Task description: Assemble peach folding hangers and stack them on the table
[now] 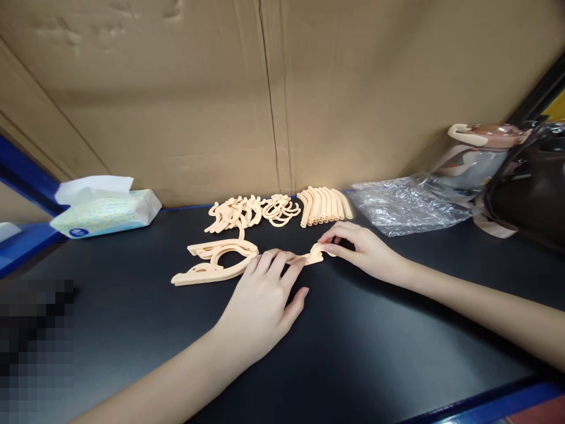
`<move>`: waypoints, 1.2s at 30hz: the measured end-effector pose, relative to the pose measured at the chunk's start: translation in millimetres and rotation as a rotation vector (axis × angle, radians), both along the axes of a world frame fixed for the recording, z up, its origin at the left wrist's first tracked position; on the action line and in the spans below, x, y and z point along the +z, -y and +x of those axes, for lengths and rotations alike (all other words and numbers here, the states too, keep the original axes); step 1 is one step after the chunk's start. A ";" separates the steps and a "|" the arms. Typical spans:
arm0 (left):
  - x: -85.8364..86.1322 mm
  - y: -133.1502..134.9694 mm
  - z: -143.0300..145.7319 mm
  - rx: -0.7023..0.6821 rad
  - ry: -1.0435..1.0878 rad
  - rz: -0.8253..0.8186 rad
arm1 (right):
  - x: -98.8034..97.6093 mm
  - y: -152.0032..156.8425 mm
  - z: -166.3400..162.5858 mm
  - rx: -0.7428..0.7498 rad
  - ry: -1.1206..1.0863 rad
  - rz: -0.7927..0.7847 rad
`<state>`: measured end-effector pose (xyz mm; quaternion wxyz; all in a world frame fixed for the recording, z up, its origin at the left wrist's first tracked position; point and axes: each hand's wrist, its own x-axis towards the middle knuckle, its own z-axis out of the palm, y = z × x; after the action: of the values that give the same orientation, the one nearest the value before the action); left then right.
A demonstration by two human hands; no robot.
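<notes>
One small curved piece (314, 259): peach-coloured, between the left hand (265, 288) and the right hand (375, 252), at or just above the black tabletop (353, 359); its left end is partly covered.
Right fingers: thumb and index pinch the hooked right end, the others bent loosely.
Left fingers: index tip at the piece's left end, thumb held away; whether they grip or merely rest, I cannot tell.
Likely feel: light and stiff, probably moulded plastic, smooth enough to slide.
Weak spot: the slim hook, which might bend or snap if twisted hard.
Best hold: the straighter base, pinched between thumb and forefinger, with the opposite hand steadying the other end.
Arm-and-loop assembly (207, 277): just left of the left hand, long arms lying either side of curved inner parts.
Loose parts: a heap of hooked pieces (227, 213), a cluster of thin loops (274, 207) and a neat row of curved bars (324, 205), all beyond the hands.
Edges: tissue pack (106, 213) on the left, clear plastic bag (410, 203) on the right, cardboard (212, 106) behind.
</notes>
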<state>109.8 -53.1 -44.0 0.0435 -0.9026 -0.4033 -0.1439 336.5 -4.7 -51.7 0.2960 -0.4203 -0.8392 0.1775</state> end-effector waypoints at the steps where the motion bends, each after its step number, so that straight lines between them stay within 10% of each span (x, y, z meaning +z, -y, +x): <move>1: 0.0 0.2 0.0 0.001 0.001 0.000 | -0.3 0.1 -0.2 -0.005 -0.005 0.002; 26: 1.3 0.8 -0.3 -0.005 0.047 -0.011 | -0.4 0.9 -0.8 -0.010 -0.101 -0.025; 36: 7.3 6.3 -0.2 -0.371 0.095 -0.218 | -0.4 -0.4 1.7 -0.046 -0.138 -0.031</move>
<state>109.5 -59.4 -36.8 -0.1007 -0.9530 -0.2449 -0.1475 338.1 -4.3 -52.0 0.3506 -0.4310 -0.8038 0.2123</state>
